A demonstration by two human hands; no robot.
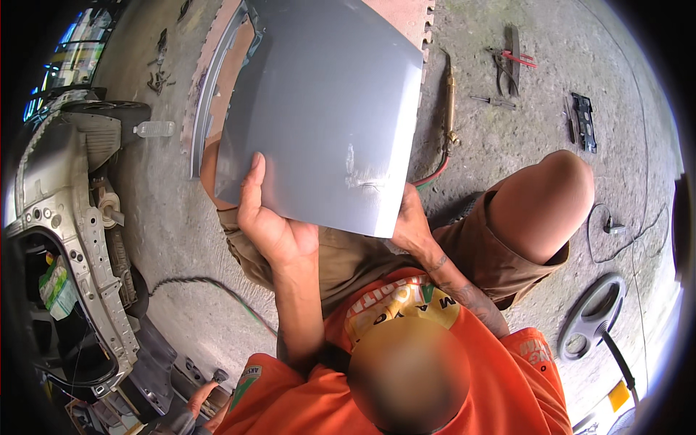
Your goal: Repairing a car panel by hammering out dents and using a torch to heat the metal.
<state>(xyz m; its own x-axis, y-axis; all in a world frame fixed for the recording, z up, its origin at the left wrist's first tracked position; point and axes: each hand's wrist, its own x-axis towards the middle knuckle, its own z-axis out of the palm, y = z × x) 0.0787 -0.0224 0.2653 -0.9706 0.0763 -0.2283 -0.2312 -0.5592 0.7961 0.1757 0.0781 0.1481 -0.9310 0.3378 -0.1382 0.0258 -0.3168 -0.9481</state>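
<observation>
A large, smooth grey car body panel (pixel 312 109) lies tilted across my lap, with a scuffed, dented patch near its lower right. My left hand (pixel 272 228) grips the panel's lower left edge: the thumb points up along its face, and the fingers go out of sight underneath. At the lower right corner, my right hand (pixel 412 226) is closed against the edge, its fingers mostly hidden behind the panel. A curved metal trim frame (pixel 210 87) shows along the panel's left side.
A brass gas torch (pixel 451 94) with red and green hoses lies right of the panel. Beyond it are red-handled pliers (pixel 518 58), a screwdriver (pixel 493 101) and a black bracket (pixel 582 122). At left stand a stripped car body (pixel 94 254) and a plastic bottle (pixel 154 129). Another person's hand (pixel 201 397) shows lower left.
</observation>
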